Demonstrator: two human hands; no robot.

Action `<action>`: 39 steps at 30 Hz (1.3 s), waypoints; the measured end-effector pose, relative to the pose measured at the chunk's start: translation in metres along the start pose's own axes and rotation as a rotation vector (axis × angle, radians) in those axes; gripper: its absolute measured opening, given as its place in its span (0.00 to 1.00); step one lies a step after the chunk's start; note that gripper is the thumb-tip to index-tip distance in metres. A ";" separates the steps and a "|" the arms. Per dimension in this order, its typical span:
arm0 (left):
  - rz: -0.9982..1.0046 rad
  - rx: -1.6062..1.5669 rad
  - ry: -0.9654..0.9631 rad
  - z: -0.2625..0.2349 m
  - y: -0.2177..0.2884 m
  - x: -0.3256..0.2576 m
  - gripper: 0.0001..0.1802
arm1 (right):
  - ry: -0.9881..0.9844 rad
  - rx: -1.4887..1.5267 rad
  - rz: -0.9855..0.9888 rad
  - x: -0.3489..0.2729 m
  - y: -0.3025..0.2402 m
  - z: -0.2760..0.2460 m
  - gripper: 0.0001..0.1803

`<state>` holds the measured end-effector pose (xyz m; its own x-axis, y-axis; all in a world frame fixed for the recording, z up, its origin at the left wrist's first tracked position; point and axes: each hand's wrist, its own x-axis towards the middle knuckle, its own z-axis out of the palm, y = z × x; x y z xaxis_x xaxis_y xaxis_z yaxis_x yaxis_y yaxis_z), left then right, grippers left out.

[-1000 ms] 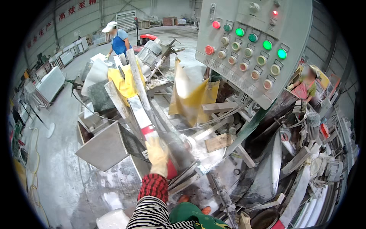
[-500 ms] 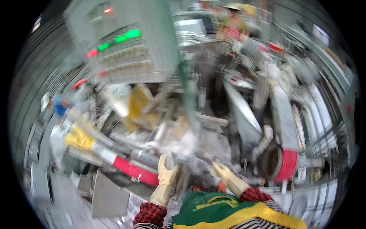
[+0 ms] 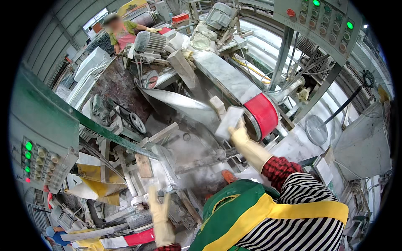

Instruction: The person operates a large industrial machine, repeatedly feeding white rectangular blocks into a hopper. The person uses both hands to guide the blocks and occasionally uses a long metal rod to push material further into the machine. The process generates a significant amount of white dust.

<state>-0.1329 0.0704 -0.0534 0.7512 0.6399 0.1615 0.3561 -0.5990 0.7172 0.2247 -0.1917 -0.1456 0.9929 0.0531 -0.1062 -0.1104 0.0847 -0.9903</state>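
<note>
My right hand, in a cream rubber glove, grips a pale rectangular tile by its near right edge. The tile is tilted and lies just left of the red end of a conveyor. Whether it touches the conveyor, I cannot tell. My left hand, gloved the same way, is low and left with its fingers spread and nothing in it. Just left of it is the red section of a second belt.
Control panels with lit buttons stand at left and upper right. A green post slants across the left. A person stands at the far upper left. A motor, a curved metal sheet and a round-based stand surround the conveyor.
The view has swung right, bringing the right-hand conveyor closer to the middle. My right hand, with no object visible in it before, now holds the tile beside the red end. My left hand stays spread.
</note>
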 end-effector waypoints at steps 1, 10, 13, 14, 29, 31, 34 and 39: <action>-0.075 -0.027 -0.037 -0.029 -0.033 0.001 0.34 | 0.116 -0.185 -0.014 0.027 0.007 -0.023 0.49; -0.889 1.059 0.233 -0.107 -0.175 -0.127 0.38 | 0.459 -0.180 0.116 0.110 -0.029 -0.079 0.41; -0.871 1.038 0.211 -0.102 -0.175 -0.121 0.36 | 0.524 -0.330 0.066 0.129 -0.015 -0.089 0.46; -0.871 1.019 0.196 -0.100 -0.169 -0.115 0.37 | 0.529 -0.336 0.040 0.140 -0.004 -0.098 0.46; -0.777 1.170 0.329 -0.082 -0.180 -0.139 0.42 | 0.124 0.570 0.095 0.106 -0.014 -0.125 0.30; -0.722 1.056 0.337 -0.071 -0.150 -0.120 0.43 | 0.211 0.346 0.064 0.104 -0.015 -0.127 0.29; -0.652 1.132 0.449 -0.077 -0.169 -0.143 0.44 | 0.084 0.265 0.013 0.088 -0.012 -0.080 0.26; -0.632 0.997 0.703 -0.094 -0.097 -0.128 0.29 | -0.427 0.212 0.169 0.029 0.002 0.014 0.25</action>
<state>-0.3156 0.0922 -0.0801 -0.0170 0.8582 0.5131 0.9982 -0.0149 0.0580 0.2525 -0.1762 -0.1490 0.8589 0.4818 -0.1738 -0.3188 0.2373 -0.9176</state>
